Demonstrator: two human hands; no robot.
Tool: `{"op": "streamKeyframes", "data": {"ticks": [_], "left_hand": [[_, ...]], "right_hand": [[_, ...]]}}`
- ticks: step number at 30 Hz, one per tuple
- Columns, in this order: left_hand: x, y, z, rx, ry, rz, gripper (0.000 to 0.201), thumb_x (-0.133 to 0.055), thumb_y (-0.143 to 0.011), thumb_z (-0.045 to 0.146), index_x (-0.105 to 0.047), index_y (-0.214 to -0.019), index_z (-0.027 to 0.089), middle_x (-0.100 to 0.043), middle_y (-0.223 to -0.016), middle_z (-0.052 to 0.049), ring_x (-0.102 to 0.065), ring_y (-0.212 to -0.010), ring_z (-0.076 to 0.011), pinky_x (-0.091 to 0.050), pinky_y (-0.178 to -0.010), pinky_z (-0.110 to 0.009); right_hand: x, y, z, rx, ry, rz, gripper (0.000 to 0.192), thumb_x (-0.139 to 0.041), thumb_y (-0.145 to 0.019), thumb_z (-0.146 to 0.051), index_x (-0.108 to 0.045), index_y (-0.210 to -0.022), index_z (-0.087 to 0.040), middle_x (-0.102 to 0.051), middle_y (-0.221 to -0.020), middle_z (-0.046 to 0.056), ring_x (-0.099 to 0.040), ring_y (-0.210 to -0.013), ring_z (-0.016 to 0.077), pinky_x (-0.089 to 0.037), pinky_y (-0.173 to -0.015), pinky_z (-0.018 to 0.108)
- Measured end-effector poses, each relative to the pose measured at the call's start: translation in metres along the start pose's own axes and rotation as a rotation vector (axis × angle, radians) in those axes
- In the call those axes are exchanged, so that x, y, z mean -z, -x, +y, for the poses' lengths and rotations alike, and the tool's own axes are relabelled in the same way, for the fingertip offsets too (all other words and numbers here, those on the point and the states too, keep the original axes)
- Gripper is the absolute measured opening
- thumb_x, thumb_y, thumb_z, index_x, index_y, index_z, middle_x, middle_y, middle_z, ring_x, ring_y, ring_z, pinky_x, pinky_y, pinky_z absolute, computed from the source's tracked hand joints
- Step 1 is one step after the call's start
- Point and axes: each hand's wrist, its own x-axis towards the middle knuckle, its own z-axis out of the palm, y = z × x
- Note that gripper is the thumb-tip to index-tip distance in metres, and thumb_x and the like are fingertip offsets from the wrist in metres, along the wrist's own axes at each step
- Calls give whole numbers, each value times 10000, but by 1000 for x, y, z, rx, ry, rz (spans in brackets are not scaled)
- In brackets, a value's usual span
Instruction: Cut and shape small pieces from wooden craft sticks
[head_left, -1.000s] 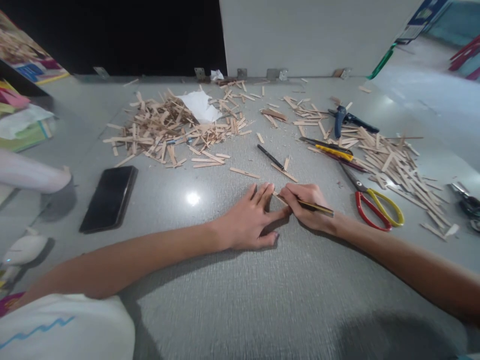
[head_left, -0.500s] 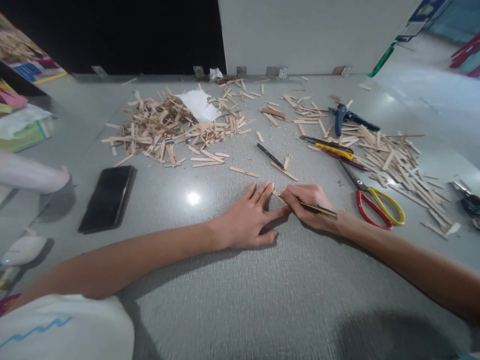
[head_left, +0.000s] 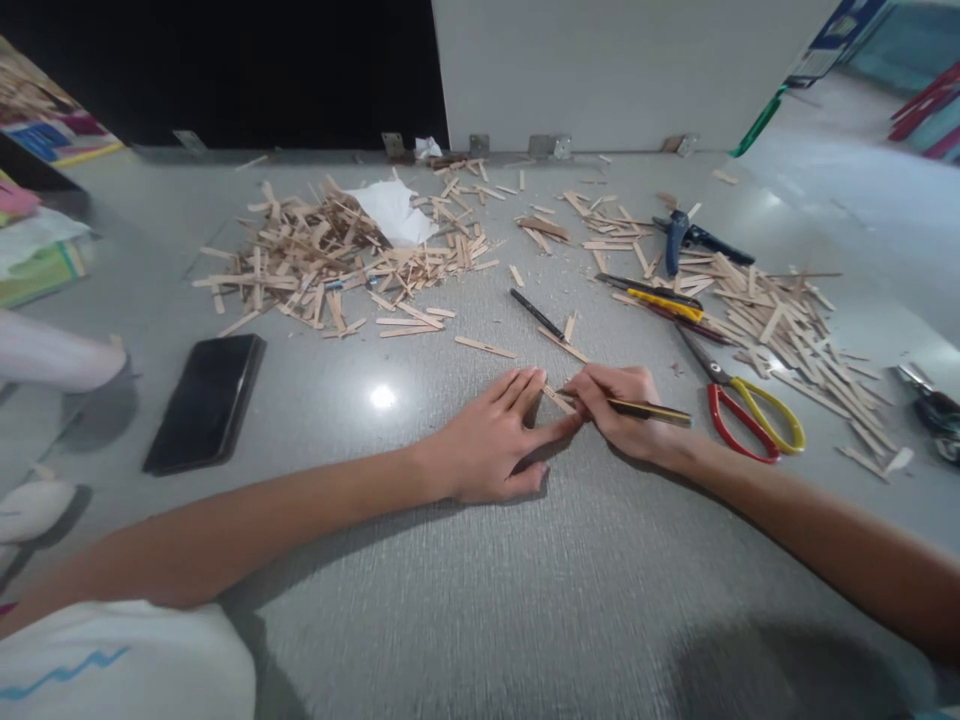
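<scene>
The flat left hand [head_left: 501,440] seemingly pins a thin pale-wood strip [head_left: 558,401] slanting toward the right hand [head_left: 616,405], gripping a black-and-gold pencil [head_left: 654,411].

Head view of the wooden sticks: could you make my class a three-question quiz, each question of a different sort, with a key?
1. Multiple choice: what does the right hand hold over the small stick?
A) a phone
B) a pen or pencil
C) a paper sheet
2. True or false: the left hand lies palm down on the table.
3. Fill in the missing word: the scissors on the table have one red handle and one ____ handle.

Key: 1. B; 2. true; 3. yellow.
</scene>
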Motion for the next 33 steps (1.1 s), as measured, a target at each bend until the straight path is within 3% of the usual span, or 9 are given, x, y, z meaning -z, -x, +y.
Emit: {"op": "streamKeyframes", "data": {"ticks": [3,5,8,12,18,26,33], "left_hand": [[-1,1,-3,-31,36,7,655,-597,-1036,407,-467,-1641,194,-266,-1781,-245,-210,-1657,-500,-240,-1322,-688],[-2,1,-5,-44,71,14,612,-601,-1037,407,-502,-1610,213,-219,-1804,-218,-166,-1674,-475,-228,-1333,-682],[-5,2,-7,-47,116,32,580,-603,-1046,395,-513,-1597,236,-166,-1823,-191,-128,-1687,-450,-209,-1341,-683],[-8,3,-8,-49,132,46,587,-606,-1051,401,-510,-1602,225,-139,-1822,-213,-119,-1684,-465,-205,-1336,-696],[-9,2,-9,-47,128,54,581,-621,-1039,410,-522,-1585,236,-166,-1823,-194,-143,-1681,-467,-211,-1335,-700],[-7,3,-8,-66,134,46,585,-591,-1056,411,-524,-1599,203,-160,-1811,-238,-136,-1676,-487,-230,-1319,-720],[-9,3,-10,-51,138,53,616,-619,-1035,401,-501,-1622,259,-159,-1829,-168,-123,-1686,-459,-213,-1333,-702]], "right_hand": [[1,-2,-2,-160,-131,-11,348,-543,-1086,-392,-676,-833,-194,-649,-608,-17,-538,-472,109,-414,-503,263],[1,-3,-3,-226,-169,-21,334,-633,-1043,-428,-700,-818,-191,-649,-600,-17,-535,-482,112,-406,-490,263],[2,-6,-4,-267,-148,-33,374,-713,-991,-457,-680,-729,-192,-603,-557,-24,-483,-488,109,-367,-484,272],[1,-6,-2,-287,-166,-47,354,-718,-977,-487,-708,-795,-184,-621,-583,-16,-491,-505,116,-362,-488,278],[-1,-4,2,-190,-58,-12,451,-678,-1006,-504,-615,-675,-204,-539,-539,-39,-432,-498,106,-329,-491,275],[-1,-4,1,-92,-17,-6,489,-636,-1044,-522,-607,-672,-207,-516,-537,-53,-398,-495,99,-329,-502,273],[-2,-5,1,-70,-30,-12,555,-590,-1056,-606,-597,-668,-209,-492,-537,-51,-380,-494,103,-316,-488,272]]}}
